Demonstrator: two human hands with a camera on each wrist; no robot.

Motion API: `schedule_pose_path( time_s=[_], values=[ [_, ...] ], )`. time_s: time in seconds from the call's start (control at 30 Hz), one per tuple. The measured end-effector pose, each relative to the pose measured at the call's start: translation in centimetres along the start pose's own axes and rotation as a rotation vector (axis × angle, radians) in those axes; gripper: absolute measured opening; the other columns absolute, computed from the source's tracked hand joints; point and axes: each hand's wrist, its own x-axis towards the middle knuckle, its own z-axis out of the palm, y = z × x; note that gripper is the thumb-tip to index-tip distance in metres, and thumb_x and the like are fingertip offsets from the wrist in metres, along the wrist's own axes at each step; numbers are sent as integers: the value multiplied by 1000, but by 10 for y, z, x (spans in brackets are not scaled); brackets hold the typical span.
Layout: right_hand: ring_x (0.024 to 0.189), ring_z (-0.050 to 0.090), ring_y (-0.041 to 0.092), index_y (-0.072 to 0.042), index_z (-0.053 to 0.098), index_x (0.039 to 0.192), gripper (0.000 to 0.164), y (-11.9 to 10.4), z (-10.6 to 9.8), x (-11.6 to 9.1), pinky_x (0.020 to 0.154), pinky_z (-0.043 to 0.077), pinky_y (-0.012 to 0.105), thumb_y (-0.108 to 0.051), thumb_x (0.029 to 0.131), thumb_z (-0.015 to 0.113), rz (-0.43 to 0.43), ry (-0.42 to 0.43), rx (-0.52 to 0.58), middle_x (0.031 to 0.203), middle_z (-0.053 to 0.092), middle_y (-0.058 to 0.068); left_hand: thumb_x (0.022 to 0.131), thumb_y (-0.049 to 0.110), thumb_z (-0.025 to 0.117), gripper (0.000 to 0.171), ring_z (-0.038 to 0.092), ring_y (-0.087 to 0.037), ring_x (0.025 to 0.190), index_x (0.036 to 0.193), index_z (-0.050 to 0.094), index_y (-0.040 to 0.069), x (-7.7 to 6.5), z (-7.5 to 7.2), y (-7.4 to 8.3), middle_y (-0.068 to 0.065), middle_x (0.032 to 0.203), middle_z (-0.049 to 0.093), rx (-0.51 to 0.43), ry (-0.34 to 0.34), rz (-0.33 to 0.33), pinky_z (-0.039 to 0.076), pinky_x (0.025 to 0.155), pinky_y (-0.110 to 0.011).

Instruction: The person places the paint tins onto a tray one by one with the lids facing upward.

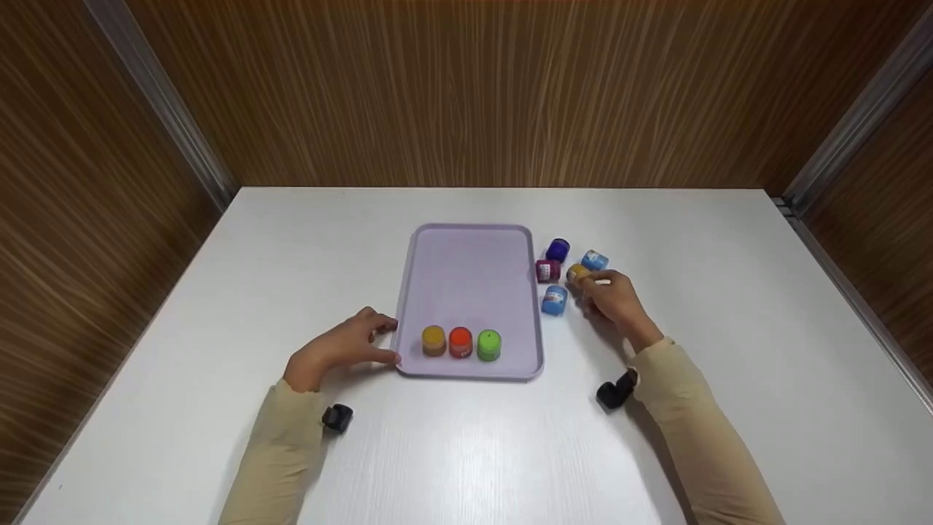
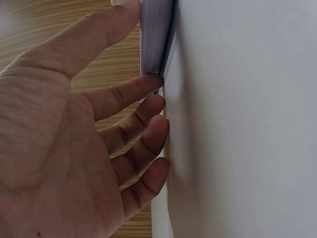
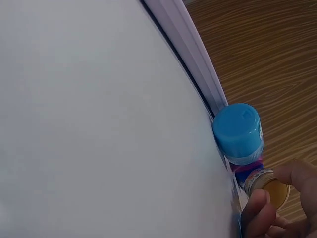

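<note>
My left hand (image 1: 341,345) touches the left rim of a pale purple tray (image 1: 470,281), thumb and index finger spread along it, the other fingers loosely bent. Right of the tray, my right hand (image 1: 618,300) pinches a small ochre paint jar (image 1: 578,274) between thumb and fingers; the jar lies tilted on its side in the right wrist view. Around it lie a blue jar (image 1: 555,300), a dark red jar (image 1: 547,270), a dark violet jar (image 1: 558,249) and a light blue jar (image 1: 595,259). The blue jar's cap (image 3: 237,124) shows close to the tray's edge.
Near the tray's front edge stand an ochre jar (image 1: 434,340), a red jar (image 1: 461,342) and a green jar (image 1: 489,345) in a row. The white table (image 1: 466,452) meets a wood-grain panel (image 1: 496,95) at the back, with more panels at both sides.
</note>
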Motion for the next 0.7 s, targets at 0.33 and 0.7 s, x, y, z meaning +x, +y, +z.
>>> schedule_pose_path(
  time_s=[0.33, 0.7],
  values=[
    [62, 55, 7, 2, 41, 129, 45, -6, -3, -9, 57, 47, 22, -28, 97, 51, -35, -39, -5, 81, 59, -2, 80, 35, 75, 69, 46, -24, 102, 134, 53, 0, 0, 0, -1, -14, 116, 50, -11, -1, 2, 39, 94, -41],
    [71, 59, 15, -1, 45, 124, 42, -18, 1, -24, 65, 51, 29, -29, 95, 55, -106, -91, -49, 96, 61, 9, 80, 35, 74, 67, 47, -23, 100, 134, 54, 1, 1, 0, -1, -12, 114, 50, 0, 1, -4, 40, 91, -39]
  ],
)
